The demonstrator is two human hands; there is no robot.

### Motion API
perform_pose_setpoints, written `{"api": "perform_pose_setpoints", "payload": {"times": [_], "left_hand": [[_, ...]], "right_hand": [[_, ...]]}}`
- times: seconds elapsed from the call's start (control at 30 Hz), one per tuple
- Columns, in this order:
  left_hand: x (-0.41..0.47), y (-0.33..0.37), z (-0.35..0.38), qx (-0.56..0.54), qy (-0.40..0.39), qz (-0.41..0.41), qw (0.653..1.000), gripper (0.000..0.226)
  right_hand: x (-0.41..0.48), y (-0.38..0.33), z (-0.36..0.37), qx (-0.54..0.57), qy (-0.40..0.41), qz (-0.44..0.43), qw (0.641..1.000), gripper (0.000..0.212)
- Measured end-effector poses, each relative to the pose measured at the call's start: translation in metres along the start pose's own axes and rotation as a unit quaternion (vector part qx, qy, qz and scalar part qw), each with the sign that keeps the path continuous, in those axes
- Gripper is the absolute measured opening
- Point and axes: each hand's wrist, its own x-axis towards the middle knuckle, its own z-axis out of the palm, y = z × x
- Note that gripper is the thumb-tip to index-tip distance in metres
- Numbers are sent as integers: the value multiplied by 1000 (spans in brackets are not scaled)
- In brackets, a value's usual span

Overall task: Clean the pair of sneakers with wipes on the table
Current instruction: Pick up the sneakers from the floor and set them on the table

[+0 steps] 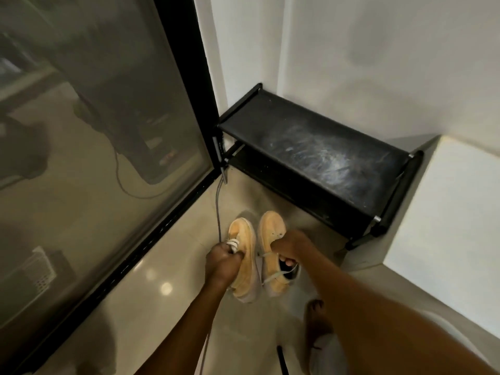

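No text, brand or number seems legible anywhere, not even on the sneakers (270, 231).

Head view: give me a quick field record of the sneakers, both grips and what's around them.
left grip: holds one pale orange canvas sneaker at its white laces
right grip: holds the other orange sneaker, fingers hooked in its opening
sneakers: side by side, toes away from the person
nearby: black two-tier shoe rack against white wall; dark-framed glass door
wipes, table: not in view
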Motion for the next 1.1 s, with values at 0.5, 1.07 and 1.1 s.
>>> {"api": "perform_pose_setpoints", "payload": {"times": [0.5, 1.07, 1.1], "left_hand": [[-122, 154, -50, 31, 72, 215, 973, 29], [-262, 293, 104, 68, -31, 454, 888, 33], [-272, 295, 119, 70, -44, 461, 883, 32]], "right_hand": [[-149, -24, -126, 45, 124, -154, 979, 35], [-258, 153, -266, 135, 349, -114, 921, 29], [-260, 169, -271, 139, 355, -101, 919, 28]]}}
